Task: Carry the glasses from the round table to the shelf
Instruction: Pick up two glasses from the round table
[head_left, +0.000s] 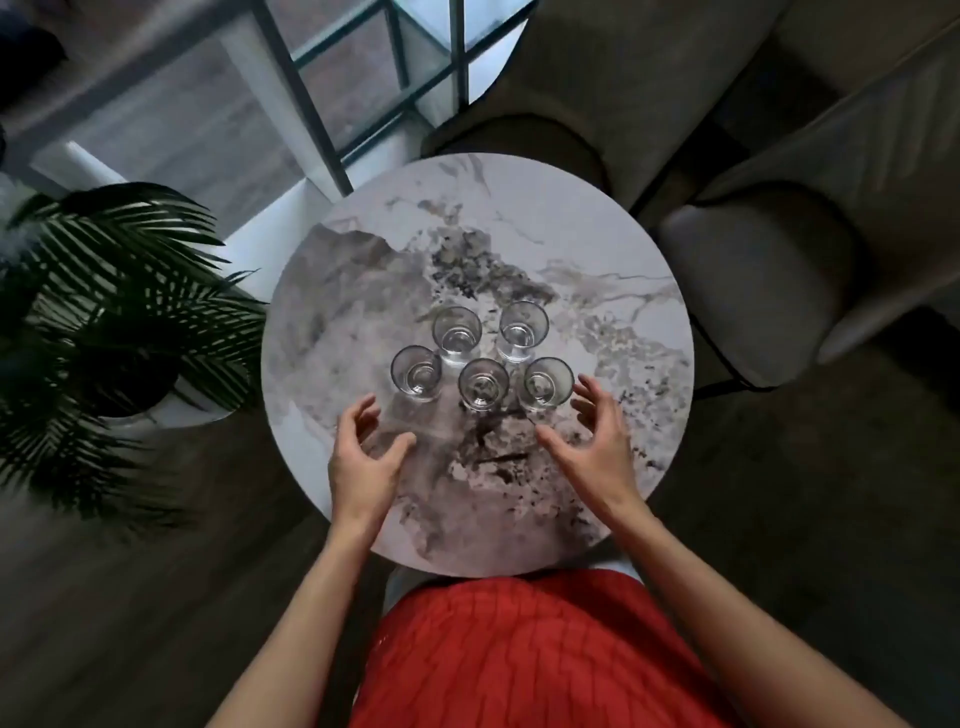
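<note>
Several clear empty glasses stand upright in two rows near the middle of the round marble table (597, 249). The front row holds a left glass (415, 373), a middle glass (483, 383) and a right glass (548, 381); two more glasses (456, 332) stand behind them. My left hand (366, 457) hovers just below and left of the left glass, fingers spread and loosely curved, holding nothing. My right hand (597, 441) is beside the right glass, its fingertips close to the rim, fingers apart and empty. No shelf is in view.
A potted palm (114, 322) stands to the left of the table. Two grey upholstered chairs (753, 291) sit at the back right, close to the table edge. A black-framed window (363, 78) lies beyond. My red skirt (519, 654) is below the table's near edge.
</note>
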